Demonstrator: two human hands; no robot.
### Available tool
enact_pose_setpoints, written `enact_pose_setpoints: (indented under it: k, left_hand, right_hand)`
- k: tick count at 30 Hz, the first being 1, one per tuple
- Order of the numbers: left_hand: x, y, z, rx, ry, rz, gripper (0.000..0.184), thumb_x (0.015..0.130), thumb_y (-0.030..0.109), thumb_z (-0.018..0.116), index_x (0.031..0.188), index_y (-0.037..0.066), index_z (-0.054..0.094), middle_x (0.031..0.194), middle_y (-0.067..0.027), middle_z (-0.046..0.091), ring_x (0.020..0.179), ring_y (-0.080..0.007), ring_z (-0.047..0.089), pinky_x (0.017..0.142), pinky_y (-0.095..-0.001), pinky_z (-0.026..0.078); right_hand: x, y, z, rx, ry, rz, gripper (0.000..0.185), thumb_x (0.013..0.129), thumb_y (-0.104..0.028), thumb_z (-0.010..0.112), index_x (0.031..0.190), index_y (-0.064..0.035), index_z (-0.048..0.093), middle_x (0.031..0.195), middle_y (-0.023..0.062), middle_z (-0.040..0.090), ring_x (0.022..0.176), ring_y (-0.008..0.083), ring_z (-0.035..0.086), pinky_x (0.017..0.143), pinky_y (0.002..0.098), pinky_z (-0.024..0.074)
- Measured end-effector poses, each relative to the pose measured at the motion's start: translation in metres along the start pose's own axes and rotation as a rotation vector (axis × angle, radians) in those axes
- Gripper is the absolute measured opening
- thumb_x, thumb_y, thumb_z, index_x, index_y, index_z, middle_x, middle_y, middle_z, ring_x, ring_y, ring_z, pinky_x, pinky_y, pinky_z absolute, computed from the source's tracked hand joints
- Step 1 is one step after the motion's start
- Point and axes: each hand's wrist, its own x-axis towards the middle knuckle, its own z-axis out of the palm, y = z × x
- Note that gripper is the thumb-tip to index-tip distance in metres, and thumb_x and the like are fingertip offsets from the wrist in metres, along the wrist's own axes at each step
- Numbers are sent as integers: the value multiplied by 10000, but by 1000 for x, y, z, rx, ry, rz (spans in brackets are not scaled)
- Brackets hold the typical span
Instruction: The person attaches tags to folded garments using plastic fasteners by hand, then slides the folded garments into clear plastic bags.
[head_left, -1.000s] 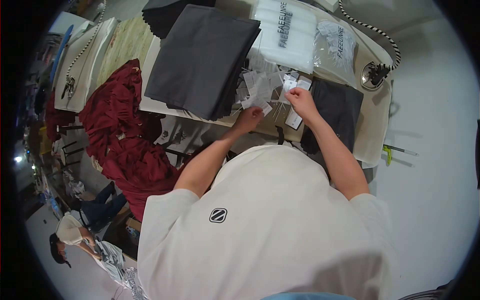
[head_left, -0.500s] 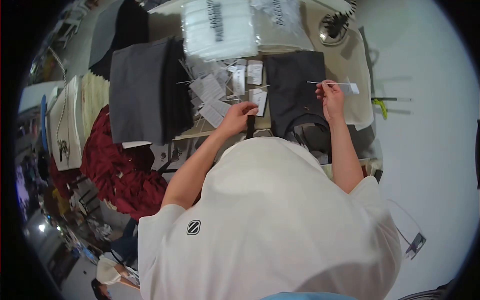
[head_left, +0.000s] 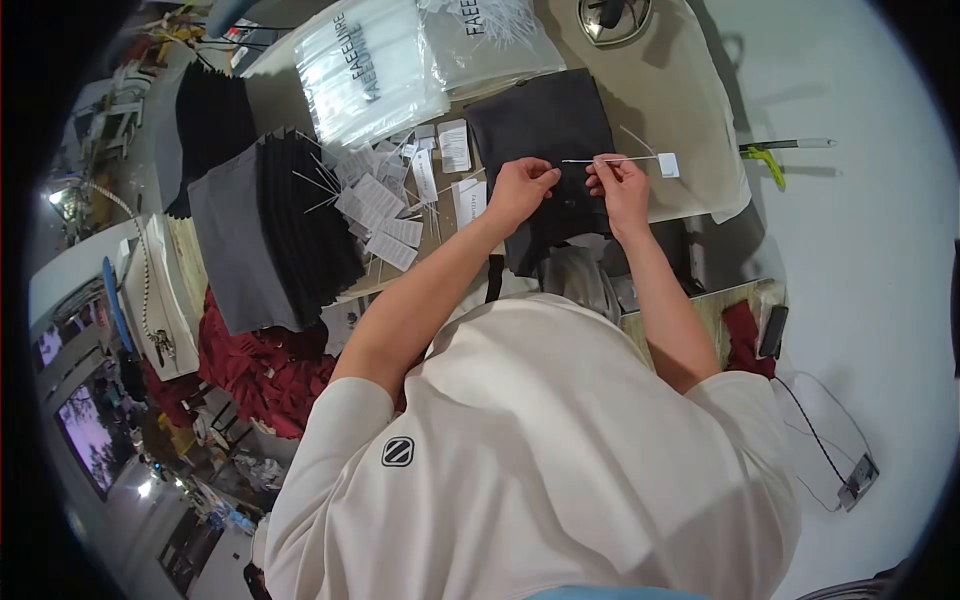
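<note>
My right hand [head_left: 621, 192] pinches the thin white string of a small white tag [head_left: 668, 165]; the tag hangs to the right of the fingers and the string's tip points left. Facing it, my left hand [head_left: 524, 190] has its thumb and fingers together near that tip; whether it grips anything is too small to tell. Beneath both hands lies a folded dark garment [head_left: 545, 115]. Left of it, a loose pile of printed tags [head_left: 372, 203] with white strings spreads over the table [head_left: 690, 100].
Stacked dark grey garments [head_left: 245, 235] stand at the left. Clear plastic bags [head_left: 375, 75] with black lettering lie at the back. Dark red cloth [head_left: 265, 365] hangs below the stack. A heart-shaped metal dish [head_left: 614, 20] sits at the back right, near a green-handled tool [head_left: 765, 165].
My right hand has lifted a tag by its string out of the pile and carried it over the dark garment. My left hand has left the tags and moved beside it. The view has shifted right.
</note>
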Motion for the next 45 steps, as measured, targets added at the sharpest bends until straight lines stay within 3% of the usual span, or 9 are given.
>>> enact_pose_setpoints:
  k: [11,18,20,23,25,28,31,34,45]
  left_hand:
    - [-11,4,13,-8,120,75,182,973,165,702,1038,-4,697,872,-31,699,745,-87,627,658,-242,519]
    - [2,-17,-9,-15,131,135,164,990,64,637,1100,-39,702,911,-74,717,820,-127,678,726,-266,563]
    - [-1,-20,-14,-2,126,138,174,991,80,639,1102,-38,702,911,-74,718,820,-134,682,723,-270,564]
    - [1,-12,-19,36,102,182,194,994,112,644,1106,-35,704,911,-73,720,821,-148,690,718,-279,565]
    - [-7,-8,-27,344,125,275,224,997,150,647,1110,-33,706,901,-68,717,800,-155,685,716,-283,564]
    - [-17,-8,-38,623,73,331,243,998,196,658,1101,-18,708,895,-55,713,789,-148,680,720,-291,565]
    - [-28,-11,-38,866,-67,337,254,997,250,676,1078,10,708,893,-32,706,786,-127,673,730,-303,567]
    - [-33,-3,-16,-133,-141,-225,218,1013,253,662,1025,36,683,888,-23,697,783,-129,675,726,-292,570]
    - [-32,7,-2,-283,-67,-209,207,1044,222,609,1022,19,648,886,-59,689,802,-143,675,754,-283,583]
  right_hand:
    - [12,-6,20,-39,-154,150,177,982,-184,689,1028,-13,687,812,61,694,596,95,606,499,238,452]
    - [-2,-33,-30,-351,-429,339,227,950,-237,723,945,-11,698,651,31,634,437,92,512,409,252,371]
    - [20,-26,-57,-126,-15,245,227,948,-246,723,909,-24,695,647,16,618,471,81,511,432,239,374]
    - [64,-11,-60,-533,-160,-90,229,965,-250,699,881,-39,676,640,-2,594,497,75,507,455,234,379]
    - [71,-20,-54,-725,-228,-273,233,973,-253,688,867,-46,666,636,-11,583,510,73,505,466,231,381]
    - [58,-33,-55,-666,-601,76,204,1011,-242,632,913,-62,635,645,-27,561,545,66,506,496,231,392]
    - [25,-34,-29,-476,-648,253,190,1016,-224,608,927,-57,613,667,-8,577,554,75,516,507,232,404]
    - [1,-25,-5,-346,-682,339,167,1032,-206,580,955,-60,601,674,-7,579,551,75,510,502,230,397]
    - [-4,-20,-4,-199,-671,374,137,1054,-181,543,990,-67,584,673,-16,568,556,62,495,485,232,375]
